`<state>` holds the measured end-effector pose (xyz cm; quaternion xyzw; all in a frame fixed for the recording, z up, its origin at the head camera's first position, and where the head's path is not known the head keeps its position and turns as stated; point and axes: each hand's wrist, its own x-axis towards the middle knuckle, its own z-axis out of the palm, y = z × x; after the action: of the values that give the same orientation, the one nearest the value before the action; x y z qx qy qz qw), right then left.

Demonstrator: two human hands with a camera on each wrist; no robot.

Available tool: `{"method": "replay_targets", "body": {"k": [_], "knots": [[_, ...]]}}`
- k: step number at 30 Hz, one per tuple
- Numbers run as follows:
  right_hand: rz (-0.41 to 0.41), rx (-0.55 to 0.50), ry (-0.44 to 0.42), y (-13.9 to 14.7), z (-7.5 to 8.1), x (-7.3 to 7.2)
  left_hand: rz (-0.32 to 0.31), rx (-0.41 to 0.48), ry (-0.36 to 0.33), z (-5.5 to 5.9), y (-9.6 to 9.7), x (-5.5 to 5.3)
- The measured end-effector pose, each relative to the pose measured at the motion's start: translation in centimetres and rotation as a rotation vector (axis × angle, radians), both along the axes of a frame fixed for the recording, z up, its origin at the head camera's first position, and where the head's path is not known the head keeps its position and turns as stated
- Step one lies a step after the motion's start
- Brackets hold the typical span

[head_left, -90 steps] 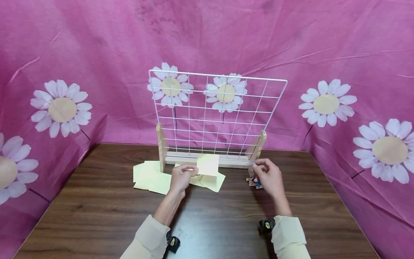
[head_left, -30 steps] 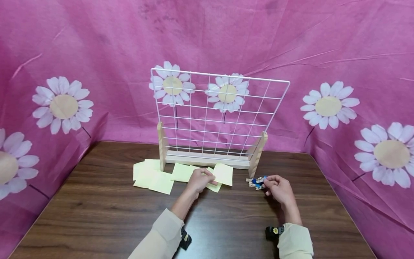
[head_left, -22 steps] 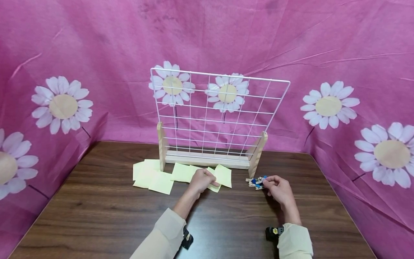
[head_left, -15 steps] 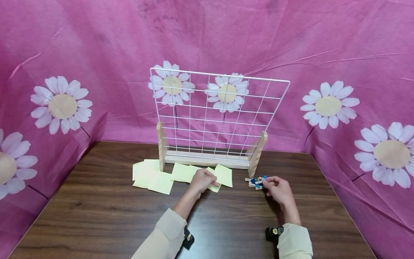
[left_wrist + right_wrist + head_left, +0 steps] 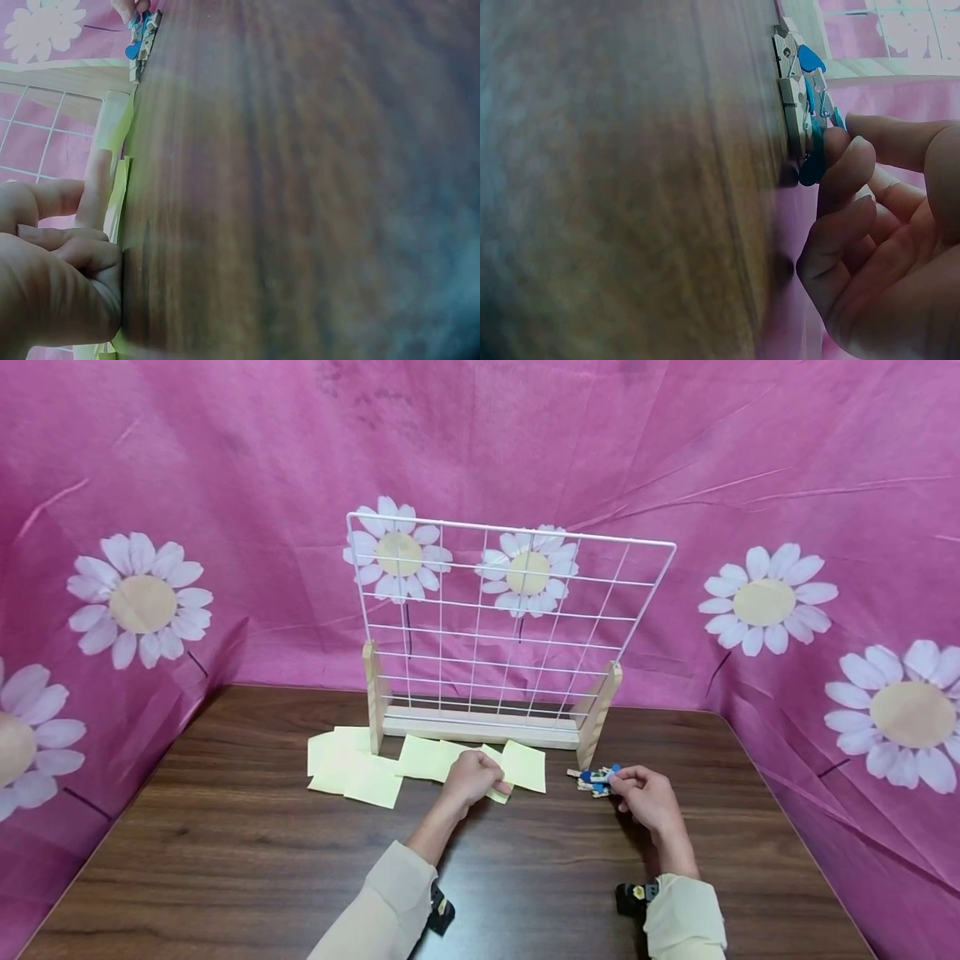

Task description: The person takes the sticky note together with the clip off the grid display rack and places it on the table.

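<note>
Yellow paper notes lie in a row before the wire grid stand (image 5: 480, 727). My left hand (image 5: 472, 778) is bent over the right part of the row. Its fingertips touch the near edge of the rightmost yellow note (image 5: 525, 767); whether they pinch it is hidden. In the left wrist view, one finger (image 5: 93, 187) reaches along the notes (image 5: 118, 199) and the others are curled. On the right, my right hand (image 5: 647, 797) pinches a small clothespin (image 5: 837, 118) with a blue end. It stays beside the other wooden clothespins (image 5: 795, 112), which have blue heart-shaped decorations.
A second group of overlapping yellow notes (image 5: 352, 768) lies at the left, partly by the stand's left wooden foot (image 5: 372, 702). The right wooden foot (image 5: 598, 718) rises behind the clothespins. Pink flowered cloth (image 5: 480, 435) surrounds the brown table (image 5: 225, 877).
Three seconds ago my left hand held a note up; it now lies lower and farther right. My right hand has come down to the clothespins. Lately the note has slid slightly right.
</note>
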<state>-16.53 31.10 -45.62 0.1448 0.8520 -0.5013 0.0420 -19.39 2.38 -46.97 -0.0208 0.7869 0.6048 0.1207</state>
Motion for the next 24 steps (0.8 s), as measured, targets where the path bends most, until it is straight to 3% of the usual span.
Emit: {"method": "replay_targets", "body": {"k": [19,24], "knots": [[-0.005,-0.013,0.01,-0.28,0.21,0.04,-0.007,0.025,-0.03,0.05,-0.07,0.1],[-0.025,-0.001,0.062,-0.81,0.23,0.11,-0.009,0.062,-0.037,-0.11,-0.28,0.1]]}}
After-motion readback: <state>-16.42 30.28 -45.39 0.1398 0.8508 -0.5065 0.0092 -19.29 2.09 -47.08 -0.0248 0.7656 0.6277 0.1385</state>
